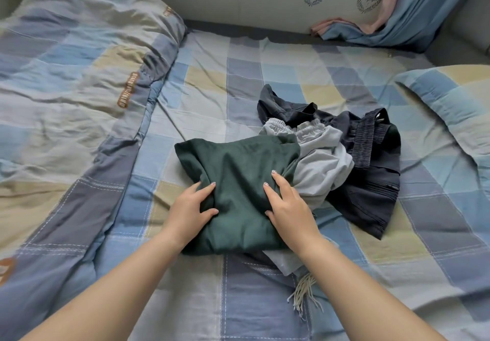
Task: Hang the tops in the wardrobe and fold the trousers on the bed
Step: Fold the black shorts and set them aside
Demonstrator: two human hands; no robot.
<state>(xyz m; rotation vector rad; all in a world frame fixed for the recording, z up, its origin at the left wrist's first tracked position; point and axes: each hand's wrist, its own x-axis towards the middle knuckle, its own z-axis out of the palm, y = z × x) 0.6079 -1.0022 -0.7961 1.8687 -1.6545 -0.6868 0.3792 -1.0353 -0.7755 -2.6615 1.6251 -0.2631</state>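
Left hand (190, 209): flat, fingers spread, pressing the green trousers' left side.
Green trousers (238, 181): one folded dark green bundle, mid-bed.
Right hand (287, 208): flat, fingers relaxed, pressing its right edge.
Grey trousers (322, 165): one, crumpled, just right.
Dark trousers (371, 178): one, crumpled, farther right.

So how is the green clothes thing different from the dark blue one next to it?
The green garment is folded into a neat block; the dark navy garment lies crumpled and spread out. The left hand and right hand both rest on the green one; nobody touches the navy one. The navy one shows a ribbed elastic waistband; the green one shows none. Both lie on the checked bedsheet, against the same grey garment.
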